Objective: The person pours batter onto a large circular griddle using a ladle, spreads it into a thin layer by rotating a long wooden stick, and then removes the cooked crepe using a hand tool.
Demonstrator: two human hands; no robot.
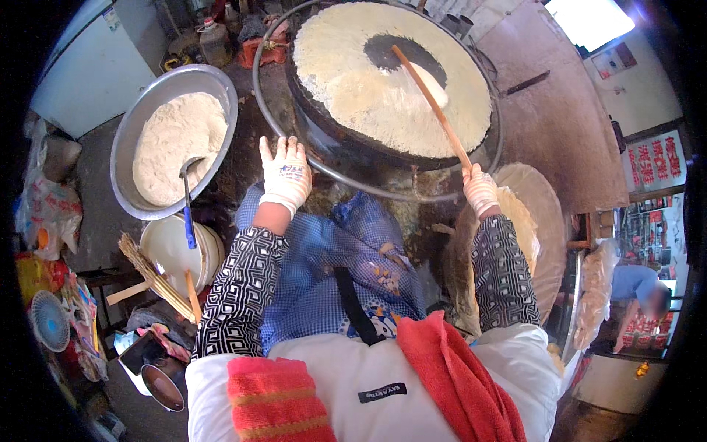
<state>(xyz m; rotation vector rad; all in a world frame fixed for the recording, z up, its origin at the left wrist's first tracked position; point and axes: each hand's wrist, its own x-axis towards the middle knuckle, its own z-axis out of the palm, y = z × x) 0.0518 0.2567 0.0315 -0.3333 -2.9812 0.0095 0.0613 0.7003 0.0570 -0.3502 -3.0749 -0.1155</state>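
Observation:
My right hand (479, 190), in a white glove, grips the end of a long wooden spreader (433, 105). The spreader's far end lies over a mound of pale batter (432, 83) on a large round griddle (301, 91). A thin layer of batter (342, 66) coats most of the griddle, with a dark bare patch (381, 52) around the middle. My left hand (287, 174), also gloved, has its fingers extended with nothing in them. It is at the metal ring (353, 179) around the griddle; whether it presses on the ring I cannot tell.
At left, a metal basin (119, 160) holds batter and a blue-handled ladle (188, 204). Below it stands a white bucket (165, 237) beside a straw brush (160, 276). Thin round flatbreads (522, 221) are stacked at right under a translucent cover. A person (635, 284) bends over at far right.

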